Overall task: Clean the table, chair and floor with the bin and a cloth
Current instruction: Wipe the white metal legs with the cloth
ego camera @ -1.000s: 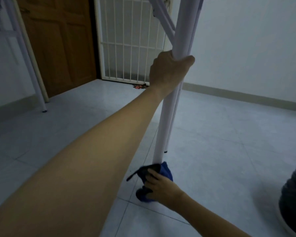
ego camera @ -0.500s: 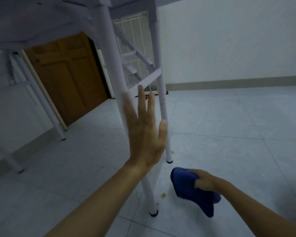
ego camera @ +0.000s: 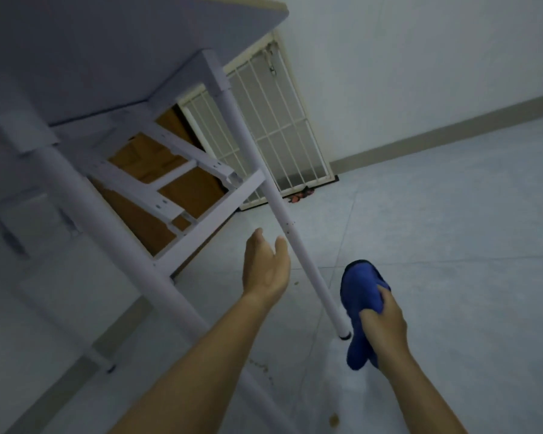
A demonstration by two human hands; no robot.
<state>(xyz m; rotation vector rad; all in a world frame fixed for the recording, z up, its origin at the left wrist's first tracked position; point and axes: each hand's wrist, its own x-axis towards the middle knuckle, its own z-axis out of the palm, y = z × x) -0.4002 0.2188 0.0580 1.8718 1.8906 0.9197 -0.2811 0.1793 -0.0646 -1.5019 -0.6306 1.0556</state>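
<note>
Several brown floor spots (ego camera: 333,419) at lower centre risked being smeared, not lifted, by the bunched blue cloth (ego camera: 359,283) clamped in the right grip (ego camera: 384,321), while the left grip (ego camera: 265,270) hung spread and empty.

A single head-worn camera sits low beside the desk leg (ego camera: 295,245), under the edge of the desk (ego camera: 107,57), and faces forward over the floor (ego camera: 452,245) to the barred gate (ego camera: 279,136) behind that leg. The view is strongly rolled, so the leg slants across the middle. It is near: the left hand (ego camera: 265,270) shows just left of the leg, the right hand (ego camera: 384,327) just right.
</note>
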